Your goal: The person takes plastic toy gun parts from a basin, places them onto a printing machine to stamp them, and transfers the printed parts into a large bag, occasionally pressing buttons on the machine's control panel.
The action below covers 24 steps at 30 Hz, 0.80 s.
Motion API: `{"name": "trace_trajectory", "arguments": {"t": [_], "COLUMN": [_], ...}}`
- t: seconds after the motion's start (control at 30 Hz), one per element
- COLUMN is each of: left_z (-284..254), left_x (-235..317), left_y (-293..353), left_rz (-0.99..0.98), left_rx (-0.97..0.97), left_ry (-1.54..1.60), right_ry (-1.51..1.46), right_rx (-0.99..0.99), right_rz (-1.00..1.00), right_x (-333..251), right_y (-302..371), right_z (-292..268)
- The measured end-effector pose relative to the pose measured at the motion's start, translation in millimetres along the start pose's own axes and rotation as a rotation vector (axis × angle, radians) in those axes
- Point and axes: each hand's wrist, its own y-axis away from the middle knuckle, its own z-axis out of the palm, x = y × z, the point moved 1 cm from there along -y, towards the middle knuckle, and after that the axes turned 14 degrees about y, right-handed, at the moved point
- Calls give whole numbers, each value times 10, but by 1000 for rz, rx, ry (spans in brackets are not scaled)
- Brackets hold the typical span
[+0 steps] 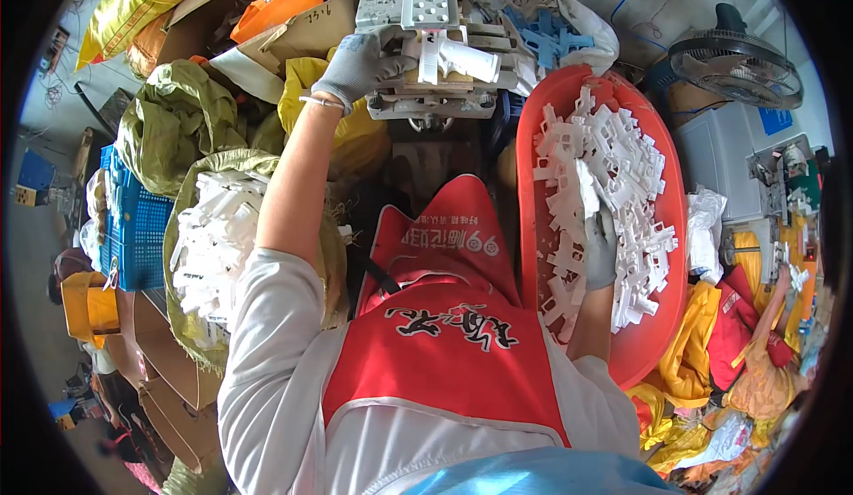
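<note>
My left hand [360, 67], in a grey glove, reaches up to the metal machine [431, 2] in front of me. Its fingers are curled at the left end of a white plastic toy gun [468, 59], which lies on the machine's bed under the upper metal block. To the right, my gloved right hand [601, 251] is down in a long red tub [530, 228] filled with white toy gun pieces [635, 193]. A long white toy gun piece [586, 188] is at its fingertips; the fingers are closed and partly hidden from above.
On my left, an olive woven sack [182, 202] holds more white pieces, beside a blue crate [133, 228]. A cardboard box [293, 28] stands behind. Light-blue toy guns [551, 37] fill a white bag beyond the tub. A black fan [736, 64] stands far right.
</note>
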Motion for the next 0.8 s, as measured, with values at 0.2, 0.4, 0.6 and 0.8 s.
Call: {"name": "trace_trajectory", "arguments": {"t": [0.2, 0.4, 0.6, 0.8], "left_z": [-1, -262, -398, -419], "left_x": [-23, -74, -144, -303], "left_y": [123, 725, 1686, 2222], "left_rz": [27, 82, -180, -353], "left_rx": [118, 331, 433, 430], "left_ry": [107, 127, 193, 206], "right_ry": [-409, 239, 755, 756], "right_rx": [-22, -179, -216, -125], "right_rz": [-195, -666, -1116, -1378], "right_x": [-637, -1600, -2001, -1969], "right_y": [-654, -1286, -1557, -1729], "right_z": [337, 1070, 1598, 1322]}}
